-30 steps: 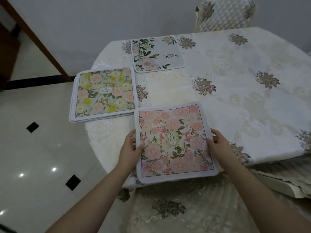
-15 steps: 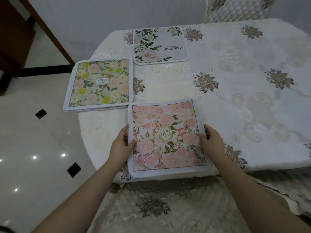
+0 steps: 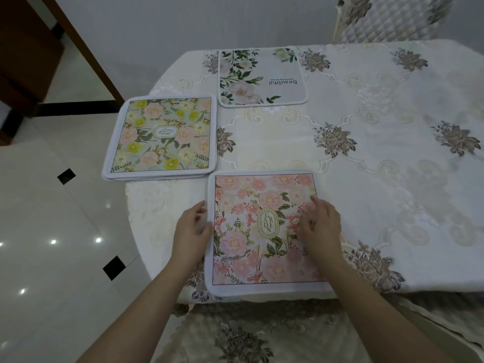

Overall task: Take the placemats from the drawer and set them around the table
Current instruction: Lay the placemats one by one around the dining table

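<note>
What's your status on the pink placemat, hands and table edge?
Left hand at the pink placemat left edge, right hand flat on top. Mat flat, near border overhanging the table edge. Yellow stack alongside, nothing blocking.

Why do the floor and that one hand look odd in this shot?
Head view: ceiling lights glare as bright spots on the glossy floor tiles; the right hand over the pink placemat is motion-blurred; the wide lens bends the table edge.
</note>
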{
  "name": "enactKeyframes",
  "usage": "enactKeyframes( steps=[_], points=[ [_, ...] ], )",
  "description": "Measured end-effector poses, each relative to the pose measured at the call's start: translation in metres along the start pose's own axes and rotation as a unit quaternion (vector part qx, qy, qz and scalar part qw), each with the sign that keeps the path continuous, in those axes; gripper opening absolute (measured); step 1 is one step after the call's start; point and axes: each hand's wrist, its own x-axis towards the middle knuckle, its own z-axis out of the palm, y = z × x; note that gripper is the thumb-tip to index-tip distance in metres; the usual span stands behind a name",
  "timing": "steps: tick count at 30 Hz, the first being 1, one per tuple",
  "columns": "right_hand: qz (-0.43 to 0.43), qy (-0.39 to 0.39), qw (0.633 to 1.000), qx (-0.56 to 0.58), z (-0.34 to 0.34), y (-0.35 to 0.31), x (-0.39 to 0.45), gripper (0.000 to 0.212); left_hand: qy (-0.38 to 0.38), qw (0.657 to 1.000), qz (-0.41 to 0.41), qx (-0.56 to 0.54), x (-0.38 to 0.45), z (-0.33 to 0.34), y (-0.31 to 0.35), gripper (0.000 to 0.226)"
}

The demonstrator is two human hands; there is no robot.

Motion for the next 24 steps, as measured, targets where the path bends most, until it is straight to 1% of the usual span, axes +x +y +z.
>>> enactKeyframes(
  steps=[2, 3, 6, 9, 13, 14, 16, 18, 20, 24],
  points=[
    [-0.047, -0.049, 0.998, 0.007, 0.008, -0.017, 0.009, 0.045, 0.029, 0.999, 0.028, 0.03, 0.006, -0.002, 0.002, 0.047],
    [-0.07, -0.072, 0.995, -0.001, 0.014, -0.026, 0.016, 0.044, 0.031, 0.998, 0.046, 0.038, 0.011, -0.002, 0.005, 0.045],
    [-0.126, -0.119, 0.984, -0.031, 0.032, -0.052, 0.036, 0.046, -0.013, 0.99, 0.124, 0.061, 0.029, 0.014, 0.025, 0.043],
    [-0.169, -0.131, 0.976, -0.051, 0.049, -0.075, 0.053, 0.047, -0.045, 0.974, 0.199, 0.099, 0.053, 0.041, 0.043, 0.046],
    [-0.177, -0.153, 0.968, -0.091, 0.068, -0.074, 0.073, 0.05, -0.083, 0.957, 0.218, 0.17, 0.087, 0.068, 0.055, 0.055],
    [-0.184, -0.155, 0.964, -0.111, 0.072, -0.068, 0.076, 0.053, -0.095, 0.95, 0.22, 0.201, 0.092, 0.073, 0.053, 0.058],
    [-0.222, -0.133, 0.951, -0.169, 0.08, -0.055, 0.077, 0.06, -0.109, 0.925, 0.228, 0.283, 0.098, 0.081, 0.045, 0.063],
    [-0.238, -0.105, 0.944, -0.204, 0.086, -0.048, 0.077, 0.06, -0.1, 0.899, 0.25, 0.346, 0.099, 0.087, 0.036, 0.065],
    [-0.23, -0.102, 0.944, -0.215, 0.088, -0.047, 0.075, 0.058, -0.089, 0.889, 0.26, 0.365, 0.097, 0.091, 0.03, 0.063],
    [-0.225, -0.09, 0.944, -0.225, 0.089, -0.047, 0.077, 0.056, -0.078, 0.886, 0.264, 0.374, 0.098, 0.092, 0.03, 0.061]
  ],
)
